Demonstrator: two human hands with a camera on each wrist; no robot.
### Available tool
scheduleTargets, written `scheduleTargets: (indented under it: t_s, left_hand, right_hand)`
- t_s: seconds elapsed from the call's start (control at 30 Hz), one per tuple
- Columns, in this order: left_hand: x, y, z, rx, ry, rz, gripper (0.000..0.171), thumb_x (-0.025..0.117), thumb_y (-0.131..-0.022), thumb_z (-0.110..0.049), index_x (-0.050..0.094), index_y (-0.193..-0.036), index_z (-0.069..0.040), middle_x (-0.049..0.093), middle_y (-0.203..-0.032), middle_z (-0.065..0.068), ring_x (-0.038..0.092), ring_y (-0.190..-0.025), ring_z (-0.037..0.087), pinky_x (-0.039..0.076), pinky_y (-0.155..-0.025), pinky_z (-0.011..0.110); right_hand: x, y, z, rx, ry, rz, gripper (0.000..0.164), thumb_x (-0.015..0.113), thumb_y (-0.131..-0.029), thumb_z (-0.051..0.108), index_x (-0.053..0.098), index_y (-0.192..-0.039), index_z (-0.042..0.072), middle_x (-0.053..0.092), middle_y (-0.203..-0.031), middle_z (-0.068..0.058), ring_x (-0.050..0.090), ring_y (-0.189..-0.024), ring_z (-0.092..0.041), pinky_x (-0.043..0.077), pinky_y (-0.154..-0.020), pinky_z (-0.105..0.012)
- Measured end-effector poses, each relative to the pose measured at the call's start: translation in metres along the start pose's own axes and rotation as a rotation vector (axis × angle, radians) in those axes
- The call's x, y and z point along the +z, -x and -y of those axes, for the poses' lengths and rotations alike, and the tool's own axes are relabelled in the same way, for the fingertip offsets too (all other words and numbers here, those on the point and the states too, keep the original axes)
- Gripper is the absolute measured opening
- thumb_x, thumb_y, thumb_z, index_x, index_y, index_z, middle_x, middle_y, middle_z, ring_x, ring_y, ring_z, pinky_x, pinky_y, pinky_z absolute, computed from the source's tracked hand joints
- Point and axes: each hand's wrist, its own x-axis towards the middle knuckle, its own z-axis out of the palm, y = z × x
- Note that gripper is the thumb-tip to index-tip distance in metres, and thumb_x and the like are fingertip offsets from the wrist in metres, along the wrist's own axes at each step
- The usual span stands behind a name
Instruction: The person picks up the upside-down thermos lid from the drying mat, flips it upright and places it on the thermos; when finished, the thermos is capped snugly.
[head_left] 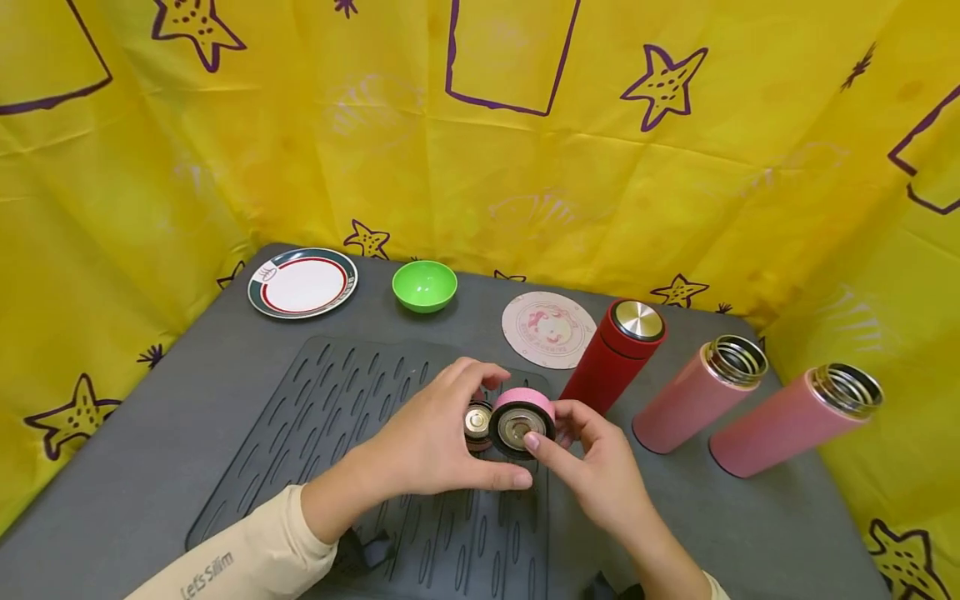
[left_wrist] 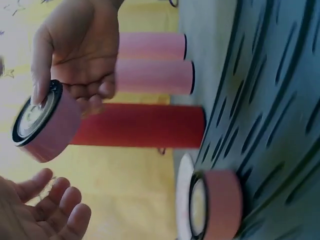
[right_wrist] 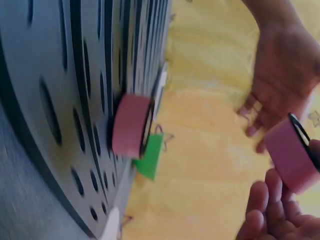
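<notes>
My right hand (head_left: pixel 600 458) pinches a pink flask lid (head_left: pixel 519 427), thumb on its metal underside, which faces up toward the head camera. A black ring runs round that underside. Beside the lid is my left hand (head_left: pixel 431 433), thumb and fingers spread apart and holding nothing; in the left wrist view a gap separates its fingers from the lid. Below the hands, a second pink lid (left_wrist: pixel 222 205) sits on the grey slotted mat (head_left: pixel 300 450), underside up. In the head view the left hand and the held lid partly hide it.
A red flask (head_left: pixel 617 354) with its lid on stands behind the right hand. Two pink flasks (head_left: pixel 697 396) without lids stand farther right. Along the back are a round pinkish disc (head_left: pixel 551 329), a green bowl (head_left: pixel 424 286) and a white plate (head_left: pixel 303 284). Yellow cloth (head_left: pixel 420 183) hangs behind.
</notes>
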Motion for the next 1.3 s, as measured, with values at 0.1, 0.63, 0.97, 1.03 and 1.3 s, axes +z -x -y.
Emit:
scheduleTargets:
  t_s: [0.1, 0.63, 0.97, 1.03, 1.3]
  left_hand:
    - [0.004, 0.001, 0.002, -0.110, 0.241, 0.020, 0.070, 0.078, -0.074, -0.058, 0.053, -0.127, -0.020, 0.054, -0.110, -0.006, 0.054, -0.096, 0.019, 0.050, -0.077, 0.035]
    - [0.023, -0.009, -0.005, -0.114, 0.504, -0.057, 0.048, 0.086, -0.073, -0.034, 0.067, -0.115, -0.022, 0.067, -0.099, -0.009, 0.060, -0.084, 0.017, 0.052, -0.074, 0.037]
    - [0.034, -0.022, -0.026, 0.021, 0.397, -0.172, 0.053, 0.090, -0.068, -0.036, 0.065, -0.114, -0.023, 0.065, -0.102, -0.016, 0.059, -0.090, 0.008, 0.050, -0.078, 0.033]
    - [0.036, -0.027, -0.035, 0.046, 0.387, -0.199, 0.054, 0.090, -0.068, -0.035, 0.065, -0.114, -0.023, 0.064, -0.101, -0.016, 0.059, -0.089, 0.006, 0.050, -0.078, 0.031]
    - [0.038, -0.064, -0.089, 0.290, 0.441, -0.237, 0.061, 0.091, -0.070, -0.027, 0.061, -0.121, -0.014, 0.062, -0.108, -0.009, 0.058, -0.090, 0.003, 0.052, -0.075, 0.023]
  right_hand:
    - [-0.006, -0.001, -0.001, -0.126, 0.083, -0.056, 0.030, 0.082, -0.080, 0.012, 0.067, -0.104, 0.020, 0.064, -0.092, 0.008, 0.056, -0.085, -0.015, 0.045, -0.077, -0.029]
    - [-0.008, -0.012, 0.012, -0.842, 0.214, -0.270, 0.023, 0.063, -0.095, 0.023, 0.067, -0.094, 0.000, 0.063, -0.095, -0.015, 0.056, -0.088, -0.029, 0.039, -0.086, -0.028]
    - [-0.040, 0.005, 0.007, -0.728, 0.271, -0.197, 0.045, 0.059, -0.083, 0.010, 0.054, -0.122, -0.013, 0.054, -0.115, -0.027, 0.050, -0.108, -0.028, 0.038, -0.095, -0.023]
    - [-0.050, 0.008, 0.006, -0.706, 0.286, -0.268, 0.049, 0.060, -0.082, 0.011, 0.053, -0.123, -0.014, 0.053, -0.117, -0.030, 0.049, -0.109, -0.027, 0.037, -0.093, -0.024]
    - [-0.086, 0.009, -0.013, -0.449, 0.107, -0.769, 0.059, 0.073, -0.073, -0.001, 0.048, -0.125, -0.015, 0.049, -0.128, -0.020, 0.043, -0.116, -0.026, 0.035, -0.095, -0.029]
